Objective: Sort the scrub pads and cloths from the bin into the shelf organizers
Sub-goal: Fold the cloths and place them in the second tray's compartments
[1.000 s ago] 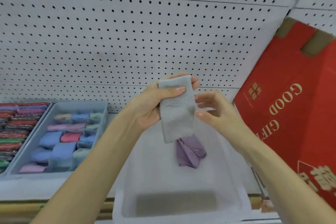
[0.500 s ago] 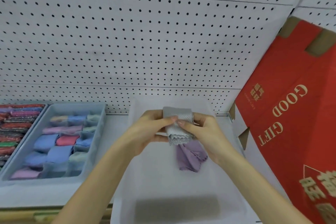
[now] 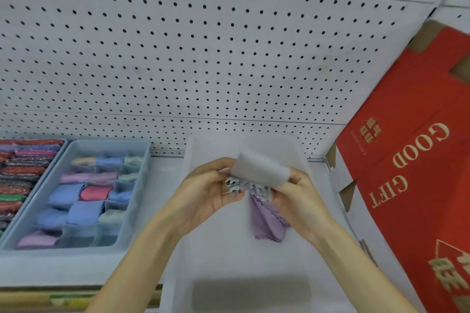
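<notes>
Both hands hold a grey textured cloth (image 3: pixel 259 171), folded into a small roll, above the translucent white bin (image 3: pixel 229 262). My left hand (image 3: pixel 206 193) pinches its left end, and my right hand (image 3: pixel 297 195) grips the right end. A purple cloth (image 3: pixel 267 223) lies in the bin just under my hands. The blue divided organizer (image 3: pixel 142 185) on the shelf to the left holds folded blue, pink, purple and green cloths. At the far left edge, another organizer (image 3: pixel 25 173) is packed with glittery red, green and purple scrub pads.
A white pegboard wall (image 3: pixel 203 46) backs the shelf. A large red "GOOD GIFT" carton (image 3: pixel 407 173) leans close on the right of the bin. The shelf's front edge (image 3: pixel 50 295) runs along the bottom left.
The grey cloth hung open from my raised left hand; both hands have since lowered over the bin and folded it into a small roll held between them.
</notes>
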Motion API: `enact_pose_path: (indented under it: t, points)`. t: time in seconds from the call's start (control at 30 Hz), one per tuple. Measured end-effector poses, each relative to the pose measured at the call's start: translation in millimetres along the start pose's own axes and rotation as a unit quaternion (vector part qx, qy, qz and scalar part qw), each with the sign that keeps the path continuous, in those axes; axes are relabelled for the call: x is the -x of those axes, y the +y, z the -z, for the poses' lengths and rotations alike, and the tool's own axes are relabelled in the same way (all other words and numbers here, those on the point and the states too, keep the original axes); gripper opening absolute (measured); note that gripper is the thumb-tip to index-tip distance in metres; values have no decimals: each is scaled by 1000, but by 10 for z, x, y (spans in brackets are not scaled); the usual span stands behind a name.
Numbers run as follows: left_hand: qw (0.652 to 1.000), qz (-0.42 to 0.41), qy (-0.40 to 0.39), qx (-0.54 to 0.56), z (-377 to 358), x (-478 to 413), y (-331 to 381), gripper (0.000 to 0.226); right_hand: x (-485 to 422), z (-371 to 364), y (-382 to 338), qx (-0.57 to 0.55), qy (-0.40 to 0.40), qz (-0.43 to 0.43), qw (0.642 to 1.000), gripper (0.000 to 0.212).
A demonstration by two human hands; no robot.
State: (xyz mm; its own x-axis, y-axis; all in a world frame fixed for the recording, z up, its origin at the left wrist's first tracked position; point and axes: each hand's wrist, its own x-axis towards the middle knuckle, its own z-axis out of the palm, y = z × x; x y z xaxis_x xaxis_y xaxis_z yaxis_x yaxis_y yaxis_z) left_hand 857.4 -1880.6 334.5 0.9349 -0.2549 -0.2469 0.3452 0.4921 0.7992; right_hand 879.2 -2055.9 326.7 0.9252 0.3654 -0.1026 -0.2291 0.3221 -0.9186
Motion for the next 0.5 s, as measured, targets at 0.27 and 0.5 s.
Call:
enact_pose_path:
  t: [0.27,0.5]
  points:
    - [971,-80,22,-224,77,-39,-128,18,-20,81,54,309,22,95,946,24]
    - [961,-103,111,-230,108,61,-148,54,-141,75,160,353,16,130,927,63]
